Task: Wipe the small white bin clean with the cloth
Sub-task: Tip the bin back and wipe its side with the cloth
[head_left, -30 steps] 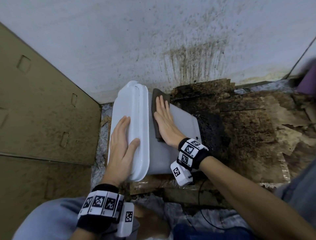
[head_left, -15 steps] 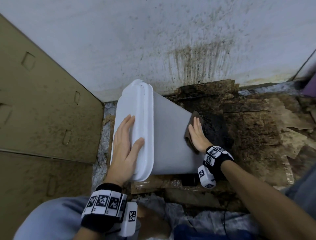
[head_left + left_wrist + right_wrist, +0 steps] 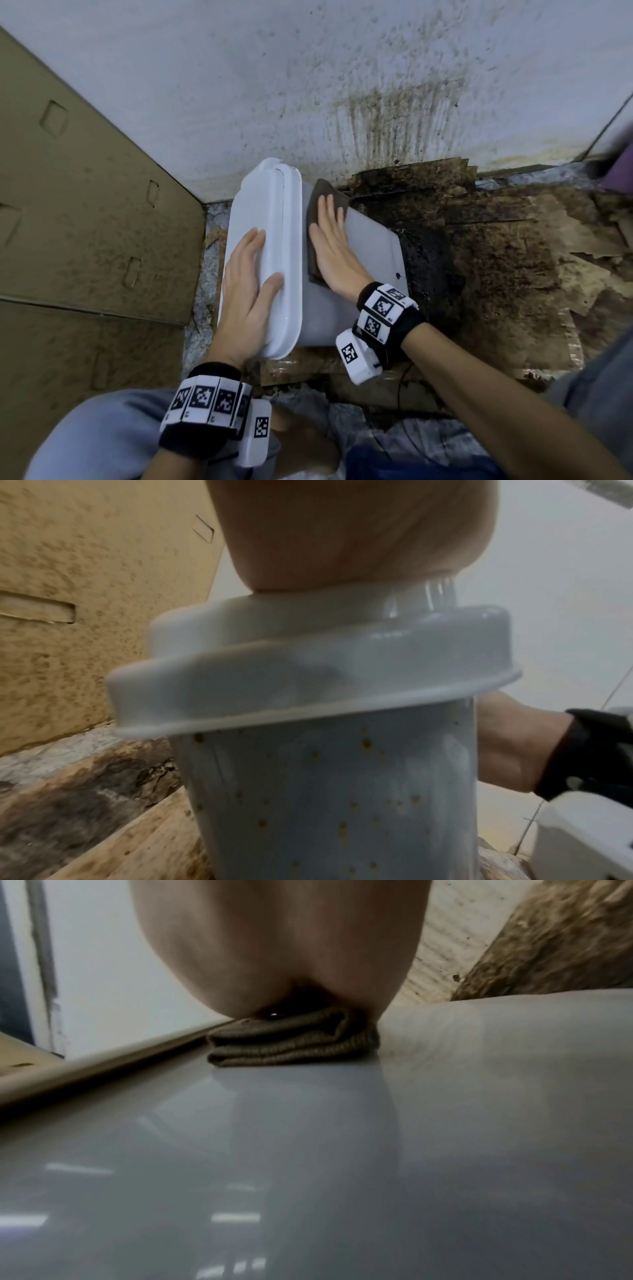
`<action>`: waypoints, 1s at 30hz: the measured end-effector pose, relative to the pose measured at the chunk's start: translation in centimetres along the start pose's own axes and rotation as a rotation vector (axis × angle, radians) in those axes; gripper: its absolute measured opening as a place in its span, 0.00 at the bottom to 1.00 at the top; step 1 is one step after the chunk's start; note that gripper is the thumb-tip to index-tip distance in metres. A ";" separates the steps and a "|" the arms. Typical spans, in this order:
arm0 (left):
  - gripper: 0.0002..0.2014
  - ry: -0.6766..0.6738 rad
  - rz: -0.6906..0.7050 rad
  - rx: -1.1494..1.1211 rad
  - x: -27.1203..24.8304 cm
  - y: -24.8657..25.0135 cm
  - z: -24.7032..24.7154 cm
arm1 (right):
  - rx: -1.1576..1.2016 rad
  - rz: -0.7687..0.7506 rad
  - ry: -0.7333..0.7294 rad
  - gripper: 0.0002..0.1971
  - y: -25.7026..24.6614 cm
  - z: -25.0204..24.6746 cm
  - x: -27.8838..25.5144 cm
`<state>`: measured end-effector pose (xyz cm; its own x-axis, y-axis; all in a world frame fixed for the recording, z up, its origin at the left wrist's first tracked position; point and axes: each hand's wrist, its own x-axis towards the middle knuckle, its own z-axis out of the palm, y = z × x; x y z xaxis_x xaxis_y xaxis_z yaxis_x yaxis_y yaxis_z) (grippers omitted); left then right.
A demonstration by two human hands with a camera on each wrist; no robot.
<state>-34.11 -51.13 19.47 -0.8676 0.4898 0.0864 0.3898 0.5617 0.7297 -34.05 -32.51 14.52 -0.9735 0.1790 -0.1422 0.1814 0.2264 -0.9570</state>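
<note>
The small white bin [image 3: 363, 274] lies on its side on the dirty floor, its lidded top toward the left. My left hand [image 3: 250, 284] rests flat on the lid [image 3: 274, 240], fingers straight, thumb over the lid's rim. My right hand [image 3: 330, 240] presses a folded dark brown cloth [image 3: 320, 195] flat against the bin's upper side, close to the lid. In the left wrist view the bin's side [image 3: 325, 804] shows small brown specks below the lid [image 3: 308, 664]. The right wrist view shows the folded cloth [image 3: 291, 1042] under my palm on the smooth bin wall [image 3: 308, 1150].
A stained white wall [image 3: 308, 85] stands right behind the bin. A cardboard panel [image 3: 85, 205] closes off the left. Soiled, torn cardboard [image 3: 496, 257] covers the floor to the right. My knees [image 3: 102, 438] are at the bottom edge.
My right hand has slid the cloth back from the bin's base end on the right to the part beside the lid. The left hand has stayed on the lid.
</note>
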 end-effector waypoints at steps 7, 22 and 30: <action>0.29 -0.004 -0.002 -0.006 -0.1 0.2 0.0 | -0.111 -0.082 0.057 0.29 3.5 0.1 -1.9; 0.29 0.009 -0.010 -0.001 -0.2 0.5 0.5 | -0.059 0.164 0.174 0.27 6.4 1.7 -7.3; 0.31 0.023 0.009 -0.009 0.0 0.0 0.6 | -0.042 -0.060 0.099 0.26 0.1 4.8 -10.6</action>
<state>-33.96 -50.72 19.02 -0.8709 0.4792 0.1085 0.3949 0.5512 0.7350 -24.37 -38.98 14.71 -0.9647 0.2573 -0.0568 0.1305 0.2790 -0.9514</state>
